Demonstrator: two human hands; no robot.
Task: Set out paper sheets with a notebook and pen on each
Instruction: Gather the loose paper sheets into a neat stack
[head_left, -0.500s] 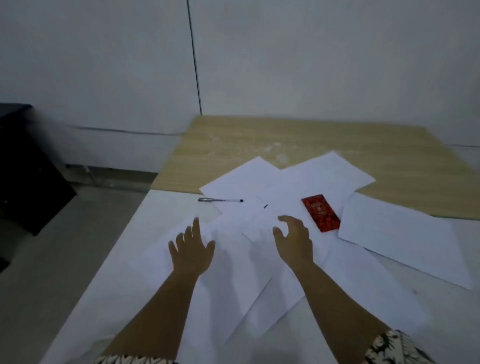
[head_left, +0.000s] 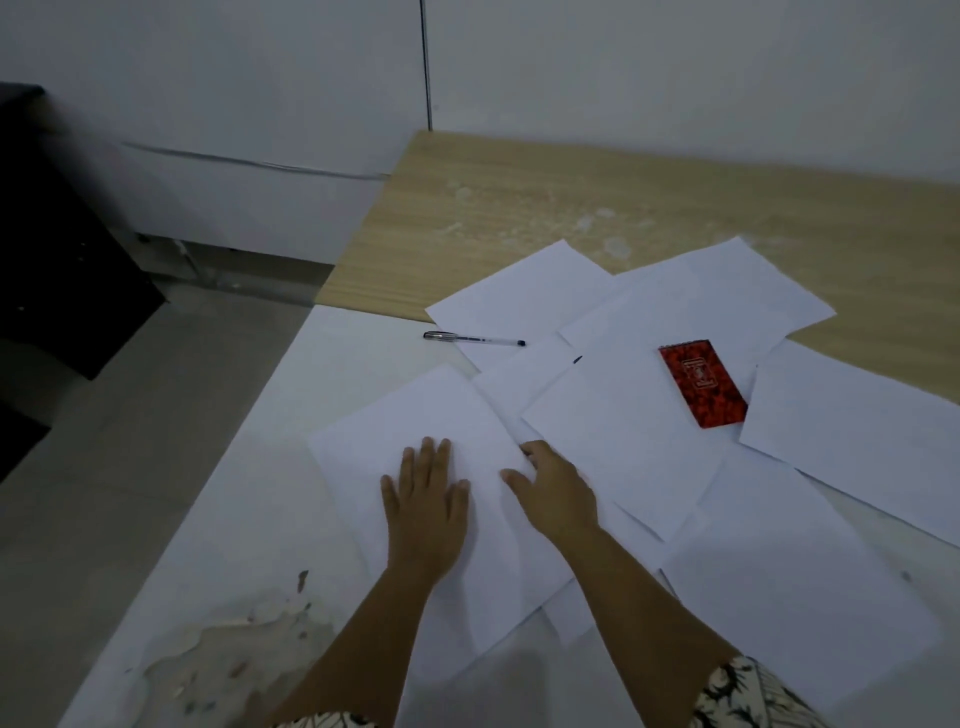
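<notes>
Paper sheet lies under the flat, released left hand; right hand seems to pinch its edge; best slide it clear of the overlapping sheets, keeping it flat

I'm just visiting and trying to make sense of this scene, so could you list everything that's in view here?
Paper sheets: several, count unclear since they overlap, white, strewn across the table's middle and right.
Notebook: one, red patterned cover, lying on the sheets at right.
Pen: one, clear barrel with dark cap, lying partly on the far left sheet.
Table: one surface, light wood at the far part, white nearer.
Dark furniture: one, black, far left on the floor.
Wall: white, behind the table.
Left hand: flat, fingers straight, on the nearest sheet.
Right hand: on the sheets beside it, fingertips at a sheet's corner; grip unclear.
</notes>
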